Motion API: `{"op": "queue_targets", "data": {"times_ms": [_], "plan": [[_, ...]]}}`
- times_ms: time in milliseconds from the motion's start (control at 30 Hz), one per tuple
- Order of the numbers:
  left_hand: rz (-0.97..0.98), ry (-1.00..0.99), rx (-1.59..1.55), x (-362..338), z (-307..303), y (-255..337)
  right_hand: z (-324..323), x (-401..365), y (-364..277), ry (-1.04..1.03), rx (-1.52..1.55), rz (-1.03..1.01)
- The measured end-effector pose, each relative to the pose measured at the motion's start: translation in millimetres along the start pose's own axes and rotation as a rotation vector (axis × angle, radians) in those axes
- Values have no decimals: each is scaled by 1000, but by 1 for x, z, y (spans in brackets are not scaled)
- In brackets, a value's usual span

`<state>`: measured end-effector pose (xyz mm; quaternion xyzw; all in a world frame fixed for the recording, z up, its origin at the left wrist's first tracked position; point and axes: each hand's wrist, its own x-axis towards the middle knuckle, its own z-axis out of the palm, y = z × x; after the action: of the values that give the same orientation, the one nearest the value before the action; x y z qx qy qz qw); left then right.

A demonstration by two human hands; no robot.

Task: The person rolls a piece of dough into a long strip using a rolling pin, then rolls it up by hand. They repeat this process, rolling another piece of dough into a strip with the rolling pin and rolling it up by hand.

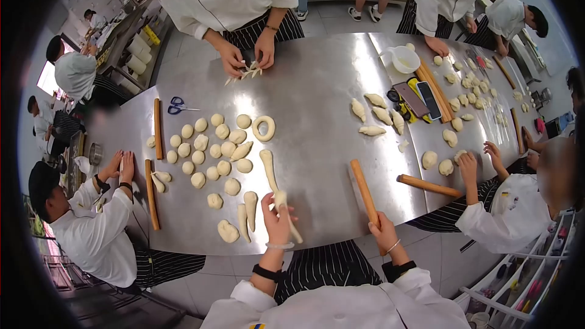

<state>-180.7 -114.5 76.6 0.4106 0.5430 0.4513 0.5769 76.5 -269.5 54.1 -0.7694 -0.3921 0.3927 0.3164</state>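
Observation:
My left hand [277, 218] is closed around a tapered strip of dough [281, 198], whose thin end hangs down past my fingers. My right hand [382, 233] grips the near end of a wooden rolling pin [364, 190], which slants away over the steel table [317, 140]. Just beyond my left hand lies a long dough piece [268, 169]. To its left rest two carrot-shaped dough pieces [250, 210] and a larger lump [228, 231]. Farther off sits a dough ring [263, 128] beside several round dough balls [213, 152].
Blue scissors [177, 106] and two rolling pins [151, 195] lie at the left. To the right are shaped dough pieces [378, 113], phones [429, 100], a white bowl [404, 60] and another rolling pin [429, 186]. Co-workers handle dough around the table.

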Motion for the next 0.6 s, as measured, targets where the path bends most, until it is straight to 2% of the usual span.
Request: {"op": "queue_targets", "data": {"times_ms": [100,133,167,233,267,333,467,533,567,600], "plan": [[-69,14,-47,30,61,13,-4,-1,11,1,28,-38],[-12,15,-18,51,77,-6,-4,2,16,19,56,-55],[-40,-5,77,69,90,-18,-5,8,15,18,60,-63],[491,66,741,103,107,-68,-8,9,14,6,23,2],[482,67,751,97,112,-67,-9,9,15,-4,26,9],[351,-57,1056,84,124,-52,-12,15,17,-10,15,-70],[258,16,1090,35,114,-56,-12,19,28,-72,12,-73],[225,-113,967,28,104,-65,-7,24,34,-112,-45,-88],[225,-109,969,27,103,-51,-5,24,34,-114,-43,-91],[-24,-293,1062,23,103,-21,-3,25,33,-87,-38,-114]]}}
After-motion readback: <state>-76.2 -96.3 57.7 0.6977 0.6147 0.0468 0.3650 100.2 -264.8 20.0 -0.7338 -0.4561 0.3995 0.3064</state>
